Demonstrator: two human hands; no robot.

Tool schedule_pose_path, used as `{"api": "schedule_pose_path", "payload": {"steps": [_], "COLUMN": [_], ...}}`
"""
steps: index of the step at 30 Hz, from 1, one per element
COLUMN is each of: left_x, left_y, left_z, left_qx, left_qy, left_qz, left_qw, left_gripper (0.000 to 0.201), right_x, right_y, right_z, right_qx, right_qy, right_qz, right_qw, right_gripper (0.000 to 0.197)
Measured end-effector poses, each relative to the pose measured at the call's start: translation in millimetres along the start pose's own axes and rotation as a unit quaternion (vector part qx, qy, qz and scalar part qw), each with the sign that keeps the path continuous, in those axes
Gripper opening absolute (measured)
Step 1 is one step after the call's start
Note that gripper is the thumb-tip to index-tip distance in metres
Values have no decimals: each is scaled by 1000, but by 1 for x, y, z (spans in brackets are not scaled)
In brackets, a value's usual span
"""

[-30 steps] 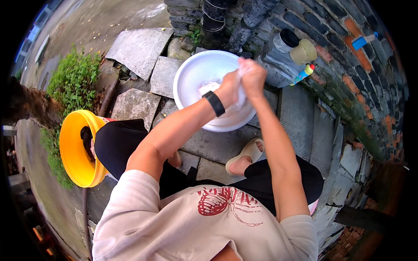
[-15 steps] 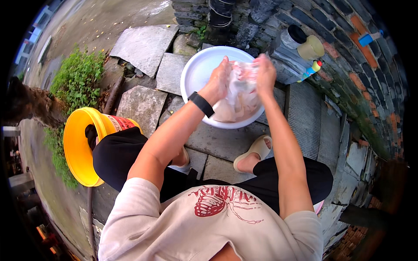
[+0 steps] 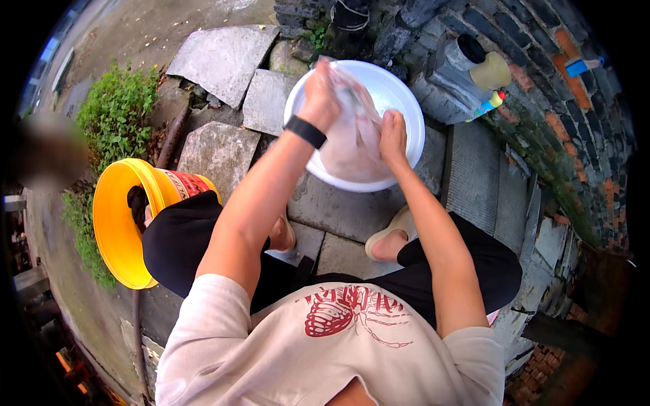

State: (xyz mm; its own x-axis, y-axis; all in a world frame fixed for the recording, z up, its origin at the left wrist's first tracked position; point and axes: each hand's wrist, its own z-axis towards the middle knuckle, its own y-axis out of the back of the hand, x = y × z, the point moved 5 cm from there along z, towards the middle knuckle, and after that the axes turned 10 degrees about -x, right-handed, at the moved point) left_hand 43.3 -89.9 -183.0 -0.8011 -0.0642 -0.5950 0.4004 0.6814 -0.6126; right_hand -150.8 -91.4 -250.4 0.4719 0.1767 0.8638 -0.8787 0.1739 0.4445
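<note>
Left hand (image 3: 322, 96) is wrapped pretty tight around one corner of a wet-looking whitish cloth (image 3: 353, 132), fingers curled in and a bit blurred. The cloth is stretched out over the white basin (image 3: 410, 101), with its lower part hung down into it, and some faint reddish and darker marks can be made out on it. At the cloth's other edge, the right hand (image 3: 393, 139) is held about half curled, but its fingers are mostly hidden, so whether anything's actually being gripped there can't be told. A black wristband (image 3: 305, 132) is worn on the left wrist. The basin's been set on grey stone slabs (image 3: 223, 57), just past two beige slippers (image 3: 391, 233). Over by the left knee, a yellow bucket (image 3: 108, 227) is tipped on its side with something dark inside. Off to the right, a beige tub (image 3: 491, 72) and a colourful squeeze bottle (image 3: 489, 106) with a red cap are lined up by the brick wall (image 3: 535, 40), where a blue brush-like thing (image 3: 583, 66) can be seen.
</note>
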Motion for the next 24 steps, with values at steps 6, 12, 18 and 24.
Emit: {"api": "schedule_pose_path", "payload": {"steps": [6, 12, 18, 24], "left_x": [-22, 0, 15, 50], "left_y": [10, 6, 2, 5], "left_z": [11, 13, -19, -34], "left_qx": [-55, 29, 48, 60], "left_qy": [23, 43, 66, 134], "left_qz": [-70, -41, -3, 41], "left_qw": [996, 998, 997, 988], "left_gripper": [28, 27, 27, 28], "right_x": [41, -1, 2, -19], "right_y": [1, -25, -5, 27], "right_z": [-121, -136, -135, -140], "right_qx": [168, 383, 380, 421], "right_qy": [323, 221, 243, 248], "right_qz": [-87, -285, -265, -278], "right_qw": [927, 850, 852, 827], "right_gripper": [36, 22, 21, 22]}}
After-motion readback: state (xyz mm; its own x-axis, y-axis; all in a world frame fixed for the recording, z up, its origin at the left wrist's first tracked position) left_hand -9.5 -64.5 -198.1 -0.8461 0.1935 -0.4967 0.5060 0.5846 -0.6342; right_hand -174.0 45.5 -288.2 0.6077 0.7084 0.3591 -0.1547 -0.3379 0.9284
